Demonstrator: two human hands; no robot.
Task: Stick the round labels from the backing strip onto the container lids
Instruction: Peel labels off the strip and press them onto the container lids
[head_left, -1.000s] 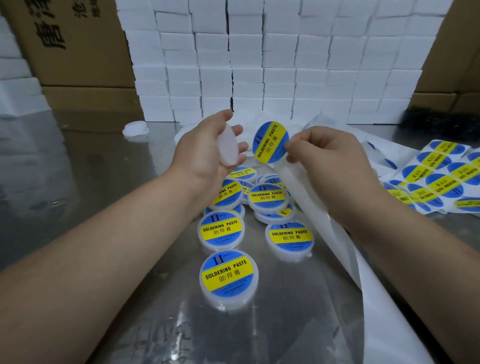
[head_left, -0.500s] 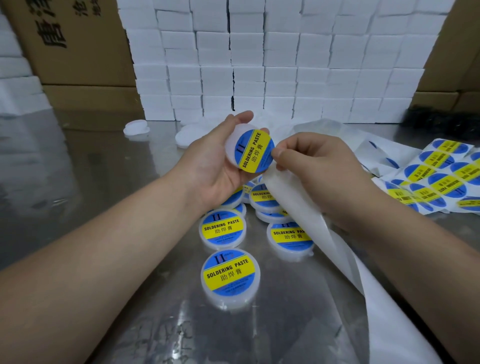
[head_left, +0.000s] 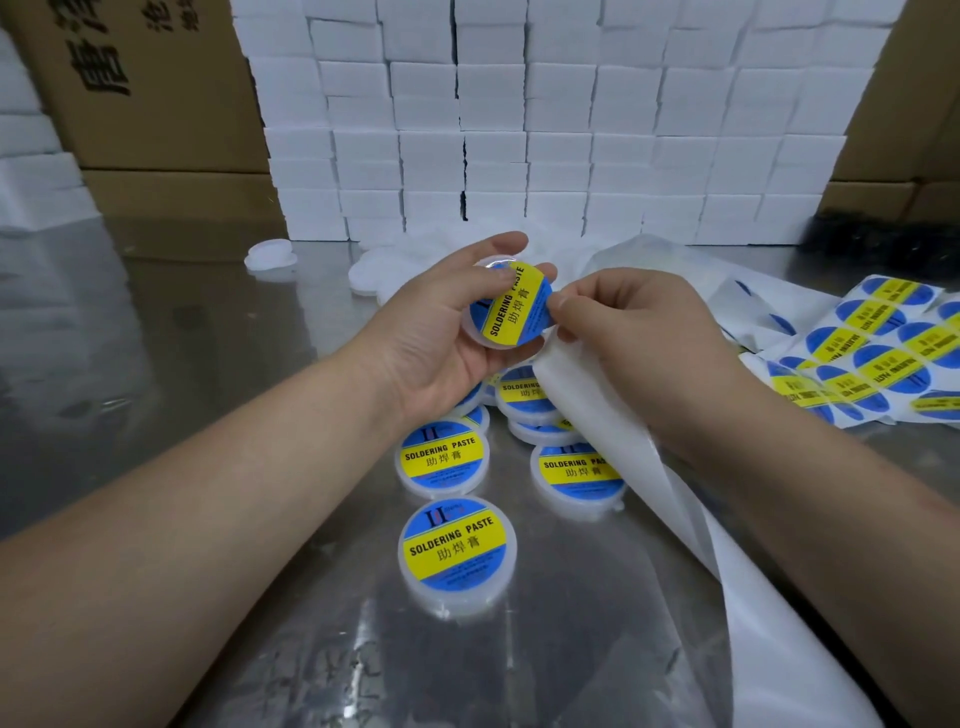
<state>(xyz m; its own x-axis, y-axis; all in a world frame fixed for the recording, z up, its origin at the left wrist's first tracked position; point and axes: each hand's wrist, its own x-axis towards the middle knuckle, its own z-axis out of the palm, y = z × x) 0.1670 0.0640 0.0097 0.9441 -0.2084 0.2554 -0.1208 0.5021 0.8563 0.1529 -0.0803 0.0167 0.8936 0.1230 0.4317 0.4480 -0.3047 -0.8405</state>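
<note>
In the middle of the frame we see the left hand (head_left: 441, 338) holding a round white lid (head_left: 475, 332). Its fingers and thumb are curled round the rim. A blue and yellow round label (head_left: 514, 312) lies on the lid, tilted, and it says SOLDERING PASTE. The thumb presses on the label's upper left part.

Just to the right, the right hand (head_left: 644, 332) is curled, and its fingertips touch the label's right edge. This hand also pinches the top end of the white backing strip (head_left: 649, 467). The strip hangs down toward the lower right corner of the frame.

Below the hands, more labelled lids (head_left: 457, 545) lie flat on the shiny metal table (head_left: 208, 389). At the right edge we see sheets of labels (head_left: 878, 353) lying on the table. At the top stands a wall of white boxes (head_left: 545, 130), with a brown cardboard box (head_left: 156, 104) in the upper left.
</note>
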